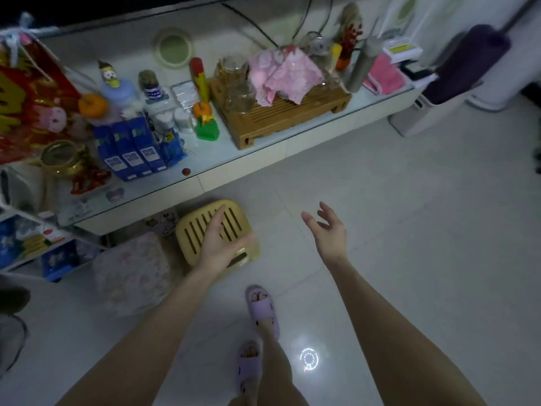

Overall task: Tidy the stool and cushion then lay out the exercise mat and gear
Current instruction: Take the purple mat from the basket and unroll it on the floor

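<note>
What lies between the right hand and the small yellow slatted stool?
Head view: only bare pale tiled floor separates right hand from yellow slatted stool.

A long white glass-topped bench (210, 155) carries a slatted wooden tea tray (281, 118), with a pink patterned cloth (282, 74) draped over clear glass jars (240, 96). Left of the tray stand blue cartons (131, 150), an orange fruit (92, 105) and a red-and-gold gift bag (26, 98). Lilac slippers (262, 309) rest on the pale tiled floor (409, 215).

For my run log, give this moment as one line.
left hand open over stool | right hand open, empty | cushion beside stool
</note>
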